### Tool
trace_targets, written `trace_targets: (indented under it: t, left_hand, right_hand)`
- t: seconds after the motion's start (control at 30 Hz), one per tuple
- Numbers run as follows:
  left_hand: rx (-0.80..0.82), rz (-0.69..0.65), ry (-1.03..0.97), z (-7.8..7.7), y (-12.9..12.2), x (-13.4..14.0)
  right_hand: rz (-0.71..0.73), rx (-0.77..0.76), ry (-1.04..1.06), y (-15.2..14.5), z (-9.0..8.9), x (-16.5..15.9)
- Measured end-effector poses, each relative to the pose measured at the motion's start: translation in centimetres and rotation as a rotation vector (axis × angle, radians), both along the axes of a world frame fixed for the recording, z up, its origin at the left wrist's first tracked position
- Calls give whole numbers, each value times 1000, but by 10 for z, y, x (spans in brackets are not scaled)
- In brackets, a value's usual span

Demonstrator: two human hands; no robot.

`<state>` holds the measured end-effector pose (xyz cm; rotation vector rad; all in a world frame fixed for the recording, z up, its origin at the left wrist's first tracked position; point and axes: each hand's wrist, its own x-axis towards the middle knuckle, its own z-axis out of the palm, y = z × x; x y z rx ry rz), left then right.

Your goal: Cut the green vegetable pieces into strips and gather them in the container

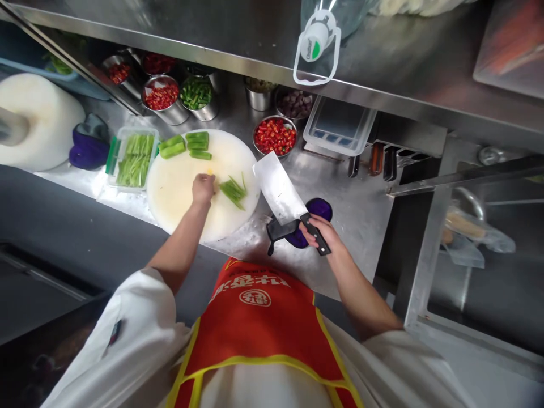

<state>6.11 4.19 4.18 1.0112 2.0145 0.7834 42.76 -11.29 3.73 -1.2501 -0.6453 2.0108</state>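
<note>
My right hand (322, 232) grips the black handle of a cleaver (279, 190), its broad blade raised flat beside the right edge of a round white cutting board (170, 195). Over the board, my left hand (204, 188) has its fingers drawn together; whatever they hold, if anything, is hidden. A tiny yellow bit (210, 171) shows at its fingertips. Just right of that hand lies a small heap of cut green strips (233, 191). Thicker green pieces (198, 141) sit at the board's far edge, with more green lengths (172, 147) to their left.
Left of the board stands a clear tub of green strips (136, 158). Behind are a bowl of chopped red chilies (275, 136), metal pots (172, 113) and a lidded plastic box (340, 124). A steel shelf (255, 62) overhangs the counter. Purple-and-black cloth items (297, 238) lie under the cleaver.
</note>
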Motion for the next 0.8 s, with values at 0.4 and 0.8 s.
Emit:
trace_targets:
  t: [0.4, 0.8]
  left_hand:
    - [4, 128, -54, -17, -53, 52]
    - [135, 20, 262, -1, -28, -48]
  right_hand:
    - [314, -152, 116, -1, -25, -54]
    - [212, -58, 236, -24, 21, -222]
